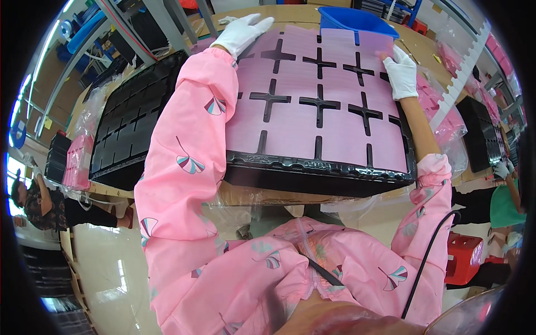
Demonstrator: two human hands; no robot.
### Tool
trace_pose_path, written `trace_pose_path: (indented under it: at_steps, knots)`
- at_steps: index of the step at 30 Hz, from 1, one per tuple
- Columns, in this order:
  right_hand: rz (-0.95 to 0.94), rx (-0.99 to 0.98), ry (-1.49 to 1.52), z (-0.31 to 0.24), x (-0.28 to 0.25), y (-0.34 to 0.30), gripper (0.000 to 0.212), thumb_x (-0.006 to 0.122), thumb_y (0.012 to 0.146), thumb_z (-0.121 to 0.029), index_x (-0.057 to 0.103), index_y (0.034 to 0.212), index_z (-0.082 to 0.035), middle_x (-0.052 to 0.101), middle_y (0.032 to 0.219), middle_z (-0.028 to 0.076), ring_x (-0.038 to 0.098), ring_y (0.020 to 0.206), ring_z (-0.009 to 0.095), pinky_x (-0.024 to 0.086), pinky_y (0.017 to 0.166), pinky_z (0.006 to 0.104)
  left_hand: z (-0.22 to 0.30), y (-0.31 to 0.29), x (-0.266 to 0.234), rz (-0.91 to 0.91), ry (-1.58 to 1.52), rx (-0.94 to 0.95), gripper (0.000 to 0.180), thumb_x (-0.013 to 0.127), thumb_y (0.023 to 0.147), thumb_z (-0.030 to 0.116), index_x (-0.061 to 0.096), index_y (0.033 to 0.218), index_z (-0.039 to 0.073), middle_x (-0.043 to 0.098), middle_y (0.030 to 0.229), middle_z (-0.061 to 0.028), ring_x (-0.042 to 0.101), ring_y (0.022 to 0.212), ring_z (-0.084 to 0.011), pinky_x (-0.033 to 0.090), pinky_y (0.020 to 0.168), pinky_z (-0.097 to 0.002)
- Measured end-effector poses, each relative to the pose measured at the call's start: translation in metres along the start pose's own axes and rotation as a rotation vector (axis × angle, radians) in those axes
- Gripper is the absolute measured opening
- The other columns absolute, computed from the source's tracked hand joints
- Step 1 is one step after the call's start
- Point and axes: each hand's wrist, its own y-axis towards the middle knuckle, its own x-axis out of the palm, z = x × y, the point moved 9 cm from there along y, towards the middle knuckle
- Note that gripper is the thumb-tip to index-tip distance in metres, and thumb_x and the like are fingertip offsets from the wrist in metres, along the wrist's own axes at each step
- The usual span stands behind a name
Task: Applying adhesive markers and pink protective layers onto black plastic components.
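A thin pink sheet (pixel 296 84) with cross-shaped cutouts lies over a black plastic tray (pixel 335 181) in front of me. Black ribs of the tray show through the cutouts. At the sheet's far left corner, my left hand (pixel 241 36), in a white glove, has its fingers stretched out and is open. My right hand (pixel 402 75), gloved with bare fingertips showing, is at the far right edge. Its thumb and fingers close on the pink sheet there, though the glove partly hides the grip.
Another black tray (pixel 131 120) stands to the left. Beyond the sheet is a blue plastic bin (pixel 357 21). A white notched strip (pixel 460 75) rises at the right, near pink sheets in clear wrap (pixel 441 111). A red crate (pixel 463 258) sits lower right. Co-workers stand at both sides.
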Motion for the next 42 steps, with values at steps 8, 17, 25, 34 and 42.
trace_pose_path:
  at_steps: [8, 17, 25, 34, 42]
  knots:
    - [0.031, 0.029, 0.193, 0.000, 0.003, 0.000, 0.037, 0.065, 0.083, -0.013, 0.058, 0.116, 0.004, 0.067, 0.100, 0.007, 0.059, 0.085, 0.010, 0.047, 0.077, 0.0233, 0.014, 0.023, 0.022, -0.183, -0.032, 0.227, 0.056, 0.045, 0.091, 0.048, 0.050, 0.130, 0.010, 0.055, 0.126, -0.0109, 0.049, 0.117, -0.0242, 0.033, 0.102, -0.0321]
    - [0.023, 0.007, 0.118, -0.006, -0.003, -0.003, 0.032, 0.061, 0.085, -0.013, 0.060, 0.113, 0.002, 0.068, 0.099, 0.007, 0.058, 0.083, 0.009, 0.046, 0.077, 0.0227, 0.000, 0.017, 0.014, -0.434, -0.221, 0.082, 0.062, 0.069, 0.078, 0.038, 0.053, 0.127, 0.003, 0.061, 0.115, -0.0128, 0.056, 0.105, -0.0213, 0.039, 0.096, -0.0299]
    - [-0.010, 0.034, 0.016, 0.014, -0.002, 0.003, 0.043, 0.065, 0.082, -0.019, 0.057, 0.116, 0.006, 0.067, 0.101, 0.011, 0.061, 0.087, 0.013, 0.047, 0.079, 0.0246, -0.004, 0.003, -0.014, -0.211, -0.486, 0.046, 0.057, 0.069, 0.077, 0.036, 0.056, 0.127, 0.013, 0.063, 0.113, -0.0138, 0.058, 0.099, -0.0212, 0.042, 0.089, -0.0304]
    - [-0.031, 0.118, -0.289, 0.006, -0.004, 0.006, 0.050, 0.062, 0.075, -0.025, 0.057, 0.118, 0.000, 0.068, 0.095, 0.014, 0.065, 0.083, 0.023, 0.049, 0.080, 0.0300, -0.052, 0.011, -0.007, 0.006, -0.147, -0.077, 0.055, 0.072, 0.076, 0.028, 0.056, 0.124, 0.005, 0.062, 0.114, -0.0106, 0.058, 0.100, -0.0142, 0.044, 0.087, -0.0252]
    - [-0.080, 0.201, -0.334, -0.002, 0.002, 0.002, 0.050, 0.053, 0.076, -0.021, 0.055, 0.121, -0.001, 0.066, 0.101, 0.017, 0.060, 0.099, 0.030, 0.045, 0.089, 0.0325, -0.049, 0.009, -0.010, 0.037, -0.254, -0.192, 0.071, 0.075, 0.074, 0.020, 0.042, 0.132, -0.005, 0.062, 0.114, -0.0141, 0.058, 0.100, -0.0145, 0.043, 0.088, -0.0229]
